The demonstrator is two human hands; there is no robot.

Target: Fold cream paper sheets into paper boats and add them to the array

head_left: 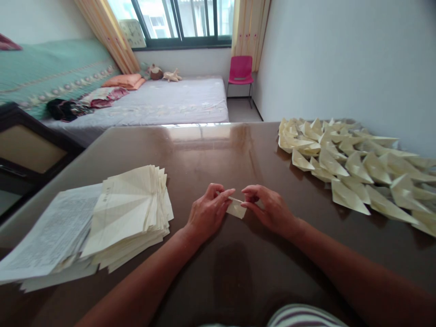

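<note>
My left hand (208,210) and my right hand (269,208) meet over the middle of the brown table (211,150). Both pinch a small folded piece of cream paper (236,208) between thumb and fingers, just above the tabletop. The left hand holds its left end, the right hand its right end. A stack of flat cream sheets (131,213) lies to the left of my hands. To the right, several folded paper boats (354,168) are spread over the table.
Printed sheets (51,231) lie under the stack at the table's left edge. Beyond the table stand a bed (163,102), a pink chair (240,72) by the window, and a dark wooden frame (30,150) at the left. A white wall runs along the right.
</note>
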